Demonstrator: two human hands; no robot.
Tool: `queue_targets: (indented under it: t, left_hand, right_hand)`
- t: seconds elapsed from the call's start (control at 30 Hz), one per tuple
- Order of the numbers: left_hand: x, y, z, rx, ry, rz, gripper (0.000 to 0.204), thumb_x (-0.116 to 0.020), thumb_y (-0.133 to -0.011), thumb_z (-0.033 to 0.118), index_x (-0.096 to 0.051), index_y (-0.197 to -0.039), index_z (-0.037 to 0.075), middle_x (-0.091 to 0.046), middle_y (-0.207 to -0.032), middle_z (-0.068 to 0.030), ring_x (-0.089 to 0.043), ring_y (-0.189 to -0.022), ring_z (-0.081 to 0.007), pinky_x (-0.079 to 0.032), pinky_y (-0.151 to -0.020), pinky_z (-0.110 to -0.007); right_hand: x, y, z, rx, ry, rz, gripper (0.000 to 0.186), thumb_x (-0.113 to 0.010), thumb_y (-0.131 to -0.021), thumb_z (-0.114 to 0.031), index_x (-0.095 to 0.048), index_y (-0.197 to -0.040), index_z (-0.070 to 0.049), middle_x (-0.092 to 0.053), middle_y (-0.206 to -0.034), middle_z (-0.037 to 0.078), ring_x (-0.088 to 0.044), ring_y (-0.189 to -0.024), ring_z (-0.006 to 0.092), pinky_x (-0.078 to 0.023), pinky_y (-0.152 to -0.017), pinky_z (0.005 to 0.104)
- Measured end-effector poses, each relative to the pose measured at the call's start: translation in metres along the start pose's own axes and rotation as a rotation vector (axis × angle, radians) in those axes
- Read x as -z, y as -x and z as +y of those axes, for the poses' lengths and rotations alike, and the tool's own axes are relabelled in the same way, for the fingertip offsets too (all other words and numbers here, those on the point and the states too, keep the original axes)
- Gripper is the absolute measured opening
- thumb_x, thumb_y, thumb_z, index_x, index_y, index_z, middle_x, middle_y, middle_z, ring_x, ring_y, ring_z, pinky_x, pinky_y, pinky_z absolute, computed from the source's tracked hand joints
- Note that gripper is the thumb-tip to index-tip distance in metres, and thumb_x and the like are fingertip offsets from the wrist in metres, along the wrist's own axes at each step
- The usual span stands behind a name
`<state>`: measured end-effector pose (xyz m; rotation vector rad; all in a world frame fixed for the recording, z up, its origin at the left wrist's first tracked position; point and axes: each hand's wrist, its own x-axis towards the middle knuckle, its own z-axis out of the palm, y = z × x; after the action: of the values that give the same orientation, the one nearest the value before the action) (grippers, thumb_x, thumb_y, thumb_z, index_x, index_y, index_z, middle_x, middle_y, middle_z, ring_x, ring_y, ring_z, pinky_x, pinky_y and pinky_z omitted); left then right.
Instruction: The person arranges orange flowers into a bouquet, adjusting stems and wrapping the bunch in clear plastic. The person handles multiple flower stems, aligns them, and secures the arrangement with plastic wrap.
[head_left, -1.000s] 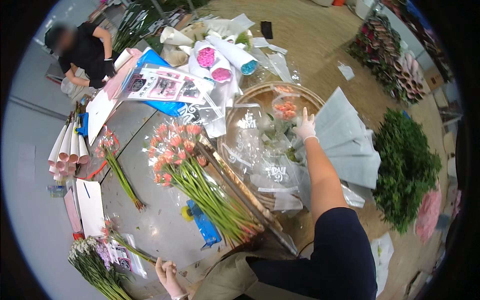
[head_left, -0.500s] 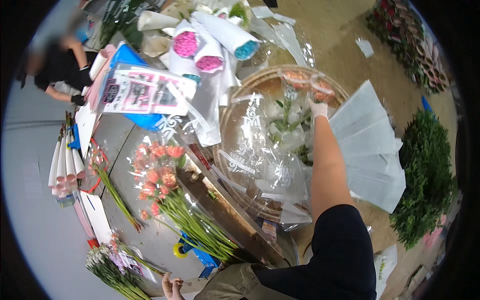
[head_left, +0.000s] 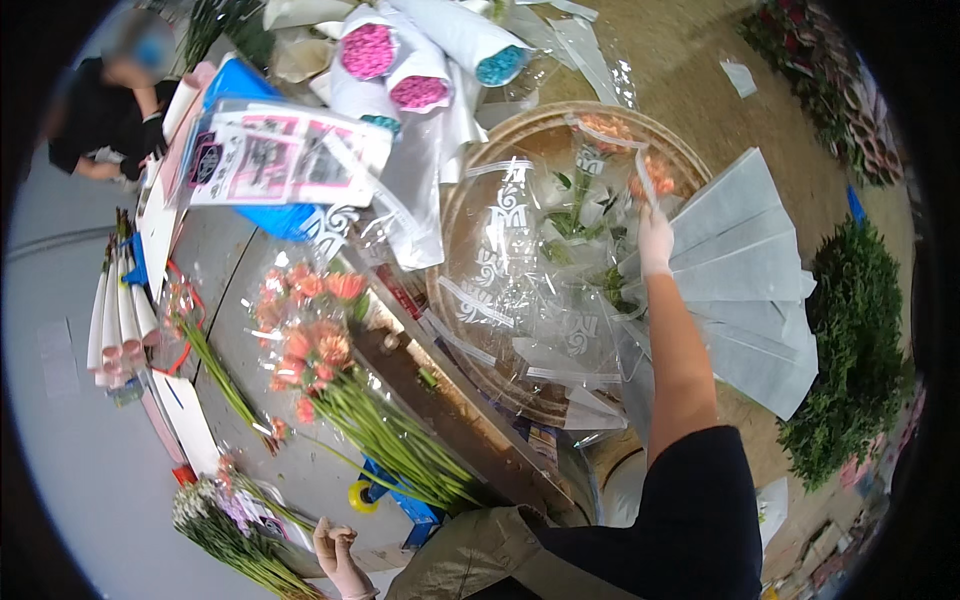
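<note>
My gloved right hand (head_left: 656, 240) reaches over the round wooden tub (head_left: 455, 215) at its right side. Its fingers are closed at the top of a clear sleeve holding orange flowers (head_left: 654, 178). Beside that bunch, a second sleeved bunch of orange flowers (head_left: 605, 130) lies at the tub's far side. Clear printed sleeves (head_left: 505, 240) and leafy stems (head_left: 565, 222) spread across the tub. Low at the front edge, my gloved left hand (head_left: 338, 552) is raised with its fingers loosely bent and apart, nothing visible in it, near the flower stems on the grey table.
Coral flowers (head_left: 320, 350) with long stems lie on the grey table (head_left: 225, 290). White-wrapped pink and blue bunches (head_left: 418, 92) sit at the back. Pale wrapping sheets (head_left: 745, 290) fan out beside my right arm, with green foliage (head_left: 850, 340) beyond. A person (head_left: 115, 115) stands at far left.
My right hand has shifted a little right and nearer, its fingers now at the sleeve of the orange flowers. My left hand has risen slightly further into view.
</note>
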<state>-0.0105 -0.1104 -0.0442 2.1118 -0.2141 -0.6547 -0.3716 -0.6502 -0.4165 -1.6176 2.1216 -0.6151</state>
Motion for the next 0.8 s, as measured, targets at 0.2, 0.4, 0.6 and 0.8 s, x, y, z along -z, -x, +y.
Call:
queue_targets:
  t: [0.2, 0.4, 0.6, 0.8]
  left_hand:
    - [0.020, 0.014, -0.004, -0.075, 0.039, 0.020, 0.039, -0.052, -0.095, 0.006, -0.045, -0.132, -0.003, -0.059, -0.090, -0.0056, -0.051, -0.083, -0.0133, -0.043, -0.081, -0.027]
    - [0.022, 0.007, 0.015, -0.224, 0.141, -0.056, 0.044, -0.054, -0.094, 0.011, -0.045, -0.136, 0.002, -0.059, -0.101, -0.0050, -0.056, -0.095, -0.0145, -0.044, -0.089, -0.030]
    - [-0.025, 0.012, 0.091, -0.635, 0.087, -0.602, 0.062, -0.065, -0.086, 0.013, -0.037, -0.140, -0.001, -0.046, -0.139, -0.0164, -0.044, -0.130, -0.0269, -0.033, -0.109, -0.038]
    - [-0.090, 0.062, 0.143, -1.185, 0.008, -0.625, 0.102, -0.077, -0.076, 0.024, -0.011, -0.151, 0.002, -0.029, -0.150, -0.0239, -0.027, -0.141, -0.0361, -0.023, -0.115, -0.040]
  right_hand:
    - [0.104, 0.103, -0.058, 0.288, -0.163, 0.035, 0.022, -0.055, -0.094, -0.021, -0.066, -0.109, -0.008, -0.065, -0.087, 0.024, -0.063, -0.077, 0.0417, -0.051, -0.069, 0.0460]
    - [0.298, 0.137, -0.222, 0.540, -0.624, 0.082, 0.019, -0.059, -0.091, -0.011, -0.068, -0.106, -0.003, -0.068, -0.075, 0.007, -0.062, -0.061, 0.0097, -0.049, -0.055, 0.0267]
    - [0.482, 0.223, -0.362, 0.651, -0.937, -0.014, 0.023, -0.062, -0.093, -0.021, -0.068, -0.099, 0.000, -0.063, -0.071, 0.001, -0.058, -0.055, 0.0092, -0.047, -0.050, 0.0225]
    - [0.610, 0.283, -0.405, 0.847, -1.254, -0.219, 0.021, -0.054, -0.098, -0.019, -0.063, -0.105, 0.000, -0.064, -0.092, 0.004, -0.061, -0.082, 0.0126, -0.050, -0.067, 0.0266]
